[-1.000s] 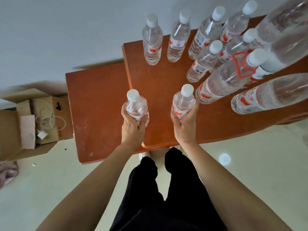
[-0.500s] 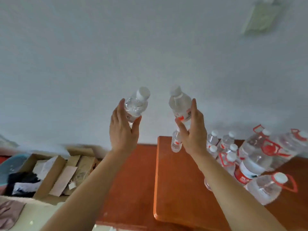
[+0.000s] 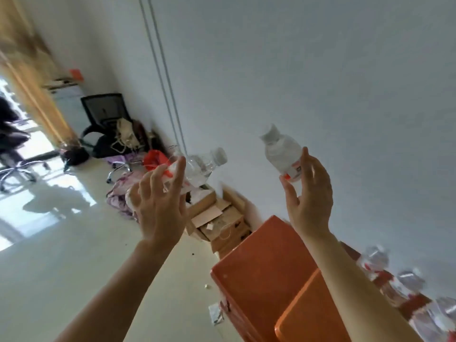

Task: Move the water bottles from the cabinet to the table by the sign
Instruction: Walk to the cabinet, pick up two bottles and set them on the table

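While both are raised high, left hand (image 3: 158, 208) and right hand (image 3: 309, 193) seemingly clasp bottles (image 3: 282, 153)

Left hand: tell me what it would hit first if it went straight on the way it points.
The way looks free nearby. The left hand, gripping a water bottle, points forward above the cardboard boxes; the white wall behind them is probably the first thing met, though depth is unclear.

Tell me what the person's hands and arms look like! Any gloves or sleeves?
No gloves, no sleeves. The left hand and right hand are bare, with no ring, watch or bracelet that I can see. The left forearm and right forearm are uncovered right down to the picture's edge. It is a bit blurry, so tiny things could hide.
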`<action>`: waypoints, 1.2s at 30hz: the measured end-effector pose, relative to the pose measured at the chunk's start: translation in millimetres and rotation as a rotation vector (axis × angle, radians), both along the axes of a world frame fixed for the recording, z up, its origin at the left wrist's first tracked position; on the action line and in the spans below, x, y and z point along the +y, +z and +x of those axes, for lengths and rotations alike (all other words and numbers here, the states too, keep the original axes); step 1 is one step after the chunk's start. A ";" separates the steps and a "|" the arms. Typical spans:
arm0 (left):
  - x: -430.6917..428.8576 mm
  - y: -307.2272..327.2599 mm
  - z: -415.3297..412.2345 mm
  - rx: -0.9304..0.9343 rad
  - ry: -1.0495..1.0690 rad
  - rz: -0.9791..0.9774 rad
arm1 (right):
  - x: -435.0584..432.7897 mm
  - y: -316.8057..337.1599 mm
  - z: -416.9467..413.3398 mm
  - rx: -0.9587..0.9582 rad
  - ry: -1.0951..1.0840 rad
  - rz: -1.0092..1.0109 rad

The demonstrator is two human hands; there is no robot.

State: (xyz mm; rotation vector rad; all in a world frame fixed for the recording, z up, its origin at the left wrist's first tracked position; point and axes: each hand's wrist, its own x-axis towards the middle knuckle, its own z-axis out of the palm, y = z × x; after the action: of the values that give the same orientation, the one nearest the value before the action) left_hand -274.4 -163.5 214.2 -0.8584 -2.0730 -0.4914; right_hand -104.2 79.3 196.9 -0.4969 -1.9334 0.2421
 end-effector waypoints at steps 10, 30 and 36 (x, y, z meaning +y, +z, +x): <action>-320.7 12.3 -3.0 -0.006 0.696 -0.116 | -273.1 22.6 -170.2 -0.114 0.700 0.125; -871.9 -4.5 56.3 -0.134 1.383 -0.045 | -919.1 24.6 -318.7 0.024 1.431 0.461; -976.5 -35.9 17.7 -0.192 1.472 -0.074 | -1053.4 -11.9 -379.9 -0.008 1.562 0.444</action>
State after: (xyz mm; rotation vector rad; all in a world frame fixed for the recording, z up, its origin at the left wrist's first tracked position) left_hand -256.6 -1140.0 178.3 0.7873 -2.2727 0.3344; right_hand -484.1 -974.2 185.0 1.3796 -1.8937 0.7355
